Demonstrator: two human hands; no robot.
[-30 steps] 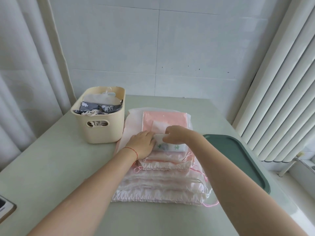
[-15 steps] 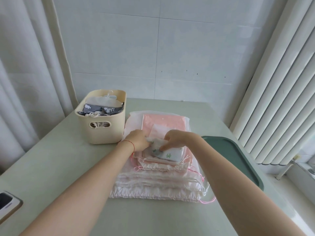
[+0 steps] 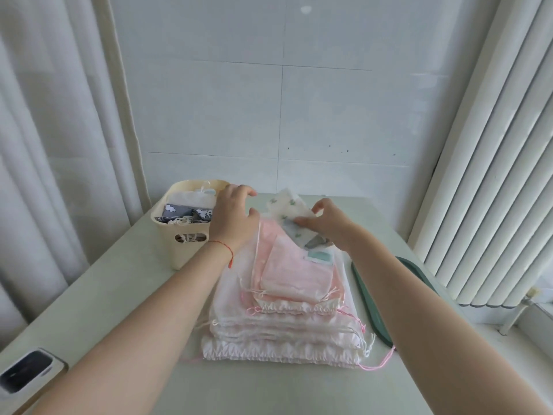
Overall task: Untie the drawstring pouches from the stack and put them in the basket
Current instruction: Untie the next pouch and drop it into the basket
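Pale green desk (image 3: 98, 298), stack (image 3: 287, 322) centre. R fingers (image 3: 305, 220) pinch printed pouch (image 3: 291, 215) above it; L hand (image 3: 235, 218) spread, empty. Should loosen cord w/ both, then drop in basket (image 3: 179, 238).

Home room — white tiled wall (image 3: 299, 115) at frame top, curtain (image 3: 45, 145) left, vertical blinds (image 3: 493, 175) right, pale table (image 3: 104, 295) below.

Bright, soft daylight; faint shadows, mild motion blur, wide-angle bending at the edges
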